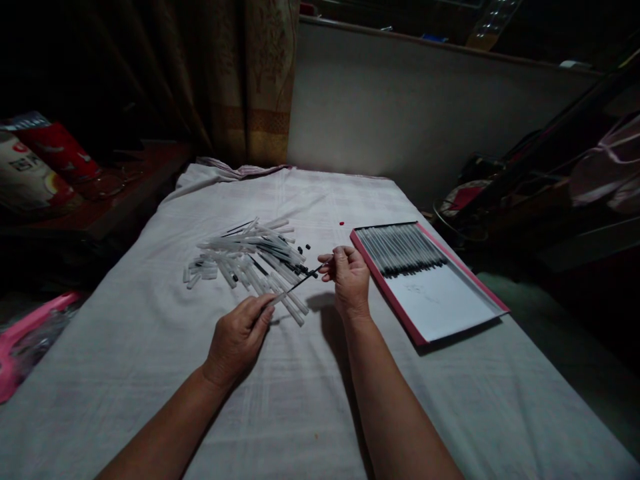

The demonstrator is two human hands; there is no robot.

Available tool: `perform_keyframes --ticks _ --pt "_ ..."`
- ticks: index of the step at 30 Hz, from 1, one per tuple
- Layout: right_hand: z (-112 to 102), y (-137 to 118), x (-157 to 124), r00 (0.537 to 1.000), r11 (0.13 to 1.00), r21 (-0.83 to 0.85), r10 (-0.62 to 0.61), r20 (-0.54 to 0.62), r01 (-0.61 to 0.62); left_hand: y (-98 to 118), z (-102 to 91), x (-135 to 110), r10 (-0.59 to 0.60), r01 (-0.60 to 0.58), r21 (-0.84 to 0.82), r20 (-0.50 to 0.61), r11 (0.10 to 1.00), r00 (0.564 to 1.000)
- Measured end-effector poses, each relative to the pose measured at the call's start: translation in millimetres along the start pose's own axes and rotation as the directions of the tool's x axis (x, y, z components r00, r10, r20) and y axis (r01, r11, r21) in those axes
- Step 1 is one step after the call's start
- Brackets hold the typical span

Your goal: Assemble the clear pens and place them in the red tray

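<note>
Head view: left of the one red-rimmed tray (pixel 450 300), your left hand (pixel 239 339) and right hand (pixel 350 277) pinch opposite ends of one pen (pixel 295 285); the pile of pen parts (pixel 250 260) farther left defies counting.

Both forearms (pixel 390 413) leave the frame at the bottom edge. Fingers of the left hand (pixel 239 337) cover the near end of the pen (pixel 295 287); fingertips of the right hand (pixel 350 277) cover its far tip. Parts in the pile (pixel 250 257) overlap, number indeterminate. Red speck (pixel 341 223) on the cloth (pixel 150 333): too small to identify. Faint marks on the tray (pixel 385 287) floor illegible. Pink object (pixel 30 327) and printed pack (pixel 35 167) cut by the left edge; upper left corner lost in darkness
</note>
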State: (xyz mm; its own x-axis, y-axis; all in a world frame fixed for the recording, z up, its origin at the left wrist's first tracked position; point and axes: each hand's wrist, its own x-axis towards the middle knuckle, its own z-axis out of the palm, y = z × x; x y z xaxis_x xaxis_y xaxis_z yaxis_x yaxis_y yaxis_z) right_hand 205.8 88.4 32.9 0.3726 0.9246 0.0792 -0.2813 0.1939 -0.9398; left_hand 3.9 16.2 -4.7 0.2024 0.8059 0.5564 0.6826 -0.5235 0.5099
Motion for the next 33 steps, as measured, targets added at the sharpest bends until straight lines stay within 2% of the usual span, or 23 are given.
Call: perform_keyframes --ticks 5,11,14,16,19,21,22,24,26,28,30,33 --pt "5 3 -5 0.999 1.000 -0.014 0.017 0.037 -0.017 -1 -0.2 1 0.006 -0.006 0.024 0.014 1.000 1.000" --pt "6 4 -9 0.997 0.998 -0.039 0.049 0.060 -0.047 -5 -0.3 0 0.005 -0.012 0.148 0.048 0.989 0.999" --pt "7 6 -12 0.990 0.993 -0.106 0.071 0.126 -0.057 -6 -1.1 -1 0.021 -0.031 0.204 0.053 0.978 0.998" --pt "8 9 -16 0.962 0.977 -0.200 0.121 0.246 -0.071 -7 -2.3 -1 0.012 -0.022 0.218 0.047 0.976 0.999" --pt "10 16 -23 0.861 0.939 -0.342 0.197 0.468 -0.028 -7 -4.5 0 -0.003 -0.005 0.203 0.037 0.979 0.999" --pt "10 21 -25 0.807 0.923 -0.384 0.201 0.554 0.034 -7 -5.7 1 0.003 -0.008 0.188 0.030 0.982 1.000" --pt "8 23 -24 0.802 0.917 -0.395 0.193 0.565 0.058 -7 -6.0 1 0.004 -0.008 0.185 0.025 0.983 1.000" --pt "2 25 -18 0.847 0.901 -0.424 0.154 0.509 0.091 -7 -6.5 2 0.003 -0.007 0.187 0.019 0.982 1.000" --pt "-10 25 -8 0.932 0.857 -0.500 0.074 0.355 0.122 -7 -6.6 2 0.004 -0.006 0.190 0.010 0.982 1.000" --pt "-23 24 1 0.981 0.766 -0.628 -0.019 0.192 0.137 -6 -6.5 2 0.014 -0.013 0.200 -0.003 0.980 1.000" --pt "-34 23 7 0.990 0.640 -0.756 -0.051 0.134 0.135 -6 -6.2 2 0.026 -0.023 0.219 -0.012 0.975 1.000" --pt "-37 22 6 0.982 0.430 -0.886 -0.005 0.191 0.175 -6 -5.4 2 0.035 -0.033 0.241 -0.006 0.970 0.999"
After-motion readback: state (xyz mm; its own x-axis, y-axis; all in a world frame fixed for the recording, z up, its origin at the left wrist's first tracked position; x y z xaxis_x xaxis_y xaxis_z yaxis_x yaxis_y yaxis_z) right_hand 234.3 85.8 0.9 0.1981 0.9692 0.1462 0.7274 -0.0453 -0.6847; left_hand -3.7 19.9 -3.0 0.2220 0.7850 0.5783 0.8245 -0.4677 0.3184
